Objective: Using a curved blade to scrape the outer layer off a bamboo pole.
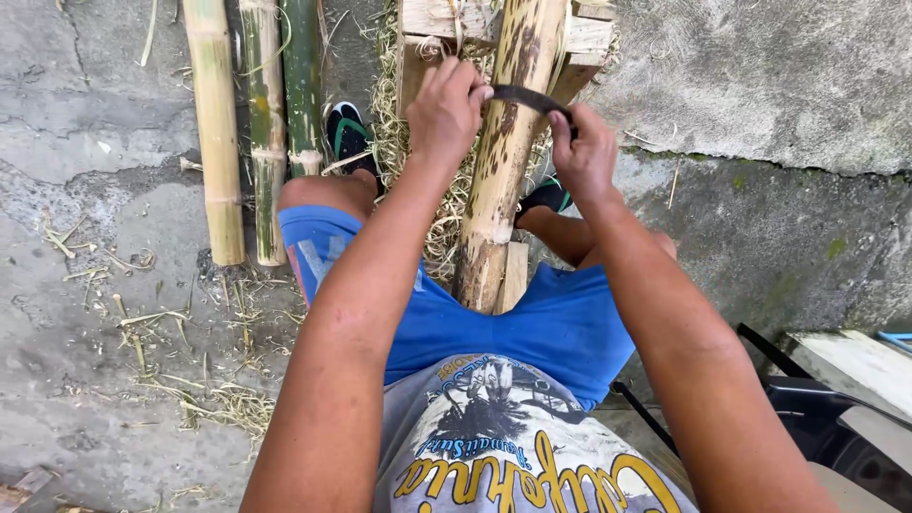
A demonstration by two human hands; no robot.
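Note:
A thick bamboo pole (503, 142) lies between my knees, its surface pale and speckled dark, propped on a wooden rack (589, 38) ahead. Across it lies a dark curved blade (525, 97). My left hand (445, 112) grips the blade's left end, and my right hand (582, 152) grips its right end. Both hands sit on top of the pole, fingers closed. Pale shavings (442, 223) are heaped under the pole.
Three bamboo poles (217, 133) lie side by side on the concrete ground at the left. My feet wear dark sandals (347, 133) beside the pole. Loose strips litter the ground (190, 380). A dark chair frame (817, 399) stands at the lower right.

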